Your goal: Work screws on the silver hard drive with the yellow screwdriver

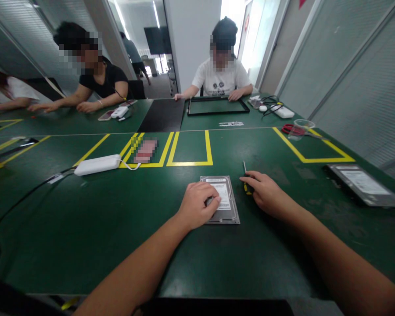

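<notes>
A silver hard drive [228, 197] with a white label lies flat on the green table in front of me. My left hand [199, 204] rests on its left part, fingers curled over the top and thumb lying on the label; its palm hides that side of the drive. Just to the right, my right hand [266, 192] is closed around a small screwdriver [247, 188] with a yellow and black handle. The screwdriver's metal shaft points away from me and stays apart from the drive.
A second drive-like unit [365, 182] lies at the right. Yellow tape [191, 163] marks areas ahead, near a white power strip [98, 165] and a phone [146, 151]. Across, a person [222, 74] touches a black frame [217, 113]. A clear cup [301, 128] stands at the far right.
</notes>
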The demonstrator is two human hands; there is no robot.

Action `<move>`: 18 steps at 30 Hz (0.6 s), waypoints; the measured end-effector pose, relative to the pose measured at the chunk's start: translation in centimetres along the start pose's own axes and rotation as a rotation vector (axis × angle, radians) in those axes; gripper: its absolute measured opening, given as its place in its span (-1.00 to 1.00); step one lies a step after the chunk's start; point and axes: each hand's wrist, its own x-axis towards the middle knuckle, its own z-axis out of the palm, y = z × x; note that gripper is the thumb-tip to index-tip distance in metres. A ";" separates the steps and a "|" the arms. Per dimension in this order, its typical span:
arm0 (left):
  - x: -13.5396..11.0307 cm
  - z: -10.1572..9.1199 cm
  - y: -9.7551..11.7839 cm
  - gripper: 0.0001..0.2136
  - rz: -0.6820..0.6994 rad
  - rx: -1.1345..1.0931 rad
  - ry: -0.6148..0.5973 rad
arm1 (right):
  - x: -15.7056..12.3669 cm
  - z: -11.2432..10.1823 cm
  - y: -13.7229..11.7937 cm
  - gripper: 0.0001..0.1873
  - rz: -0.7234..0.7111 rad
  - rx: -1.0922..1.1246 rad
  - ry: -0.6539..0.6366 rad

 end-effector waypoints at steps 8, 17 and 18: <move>0.2 0.0 -0.2 -0.84 -0.048 -0.039 0.025 | -0.9 -2.4 2.0 -0.58 0.097 -0.039 0.035; 0.5 0.1 -0.4 -0.82 -0.101 -0.073 0.047 | -5.6 -5.7 8.1 -0.80 0.455 -0.451 -0.288; 0.5 0.1 -0.4 -0.82 -0.104 -0.078 0.049 | -6.2 -6.1 8.8 -0.80 0.475 -0.466 -0.299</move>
